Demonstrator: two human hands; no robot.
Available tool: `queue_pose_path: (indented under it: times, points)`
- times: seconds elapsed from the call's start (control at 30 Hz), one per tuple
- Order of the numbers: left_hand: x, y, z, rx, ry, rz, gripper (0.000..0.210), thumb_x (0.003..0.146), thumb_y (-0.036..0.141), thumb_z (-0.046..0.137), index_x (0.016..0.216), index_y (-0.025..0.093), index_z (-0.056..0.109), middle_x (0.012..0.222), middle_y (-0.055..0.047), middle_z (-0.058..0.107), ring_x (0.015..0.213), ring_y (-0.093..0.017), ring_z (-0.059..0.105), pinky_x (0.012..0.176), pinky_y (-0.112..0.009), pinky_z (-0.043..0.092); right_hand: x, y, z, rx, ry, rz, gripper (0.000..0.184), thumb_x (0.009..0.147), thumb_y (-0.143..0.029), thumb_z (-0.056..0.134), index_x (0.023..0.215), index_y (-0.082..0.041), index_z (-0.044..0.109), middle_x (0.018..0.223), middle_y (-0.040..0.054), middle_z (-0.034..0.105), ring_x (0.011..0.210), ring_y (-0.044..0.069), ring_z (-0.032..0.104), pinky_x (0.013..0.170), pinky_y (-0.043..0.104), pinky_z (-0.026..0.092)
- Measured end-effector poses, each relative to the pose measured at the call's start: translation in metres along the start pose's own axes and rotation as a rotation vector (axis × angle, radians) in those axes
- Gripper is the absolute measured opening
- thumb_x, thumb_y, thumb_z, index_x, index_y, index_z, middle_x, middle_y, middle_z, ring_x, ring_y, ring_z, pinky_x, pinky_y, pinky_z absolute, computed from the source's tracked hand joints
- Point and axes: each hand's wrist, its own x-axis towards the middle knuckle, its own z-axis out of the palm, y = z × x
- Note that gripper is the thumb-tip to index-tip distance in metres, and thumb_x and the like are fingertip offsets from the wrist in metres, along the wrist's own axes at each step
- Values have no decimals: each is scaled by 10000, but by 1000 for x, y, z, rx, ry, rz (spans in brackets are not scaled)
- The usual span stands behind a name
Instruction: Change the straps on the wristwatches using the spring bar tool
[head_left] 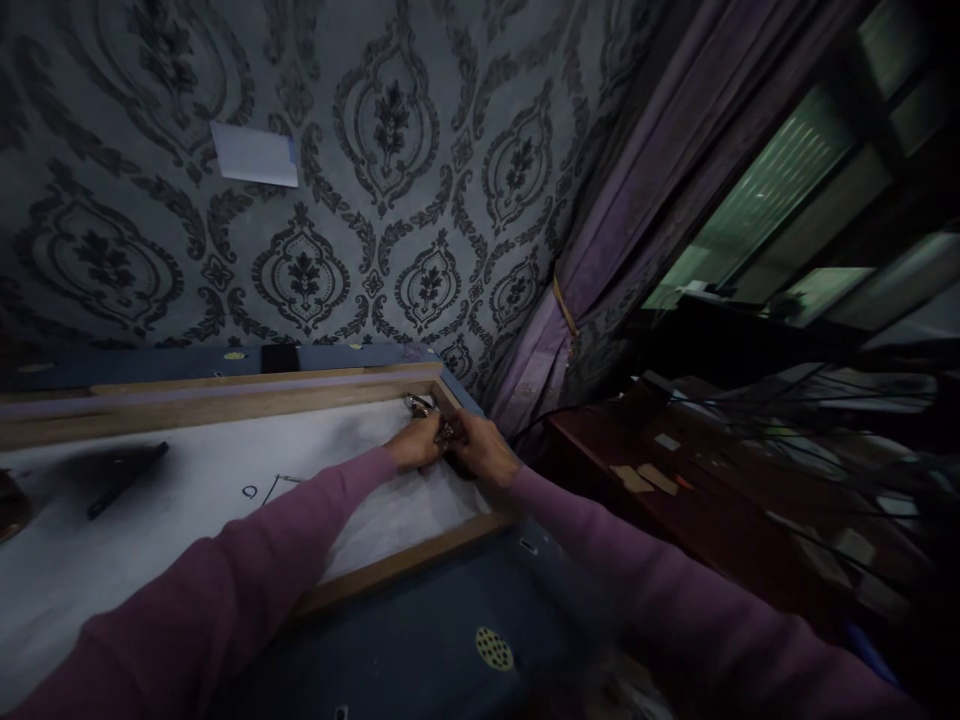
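Note:
My left hand (pixel 415 443) and my right hand (pixel 484 448) meet at the far right corner of a wooden frame (pixel 397 567) around a white surface (pixel 247 440). Their fingers are closed together around a small, shiny, brownish piece (pixel 448 432) whose kind I cannot make out. Just beyond the left fingers, a thin metallic thing with a loop (pixel 416 403) lies near the corner. On the white surface left of my arm lie a small dark ring (pixel 250 491) and a thin bent dark wire-like piece (pixel 277 480).
A black flat bar (pixel 129 480) lies farther left on the white surface. A blue padded border (pixel 420 640) surrounds the frame. Behind stands a patterned wall (pixel 375 230) with a white card (pixel 255 155). A purple curtain (pixel 600 230) and a cluttered red desk (pixel 622 440) are on the right.

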Motion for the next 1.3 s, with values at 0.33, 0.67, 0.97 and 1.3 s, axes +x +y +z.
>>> queue_pose_path:
  times: [0.33, 0.67, 0.97, 1.3]
  points:
    - [-6, 0, 0, -16, 53, 14, 272, 754, 135, 664, 968, 189, 505, 720, 12, 579, 490, -106, 517, 466, -187, 413, 0, 2, 3, -77, 85, 39, 339, 774, -37, 522, 1072, -167, 619, 889, 57, 730, 859, 197, 660, 688, 233, 412]
    - [-6, 5, 1, 76, 108, -12, 271, 771, 85, 650, 1007, 162, 543, 839, -55, 630, 720, -184, 618, 642, -253, 496, 12, 1, 4, -171, 21, 28, 234, 882, -105, 554, 1080, -193, 640, 930, 71, 704, 942, 209, 656, 764, 265, 470]
    - [-7, 7, 7, 178, 137, -41, 335, 933, 310, 583, 1229, 156, 554, 1203, -98, 596, 1012, -223, 621, 857, -423, 539, 14, -2, 2, -234, -54, 15, 294, 942, -303, 598, 1207, -176, 586, 1205, 83, 612, 1026, 221, 633, 849, 405, 547]
    - [-3, 3, 11, 210, 157, -25, 332, 931, 301, 578, 1223, 149, 539, 1191, -105, 600, 1019, -229, 617, 876, -423, 518, -5, -12, -18, -308, -40, 3, 238, 964, -119, 450, 1070, -153, 661, 1012, 112, 712, 1014, 209, 654, 797, 246, 452]
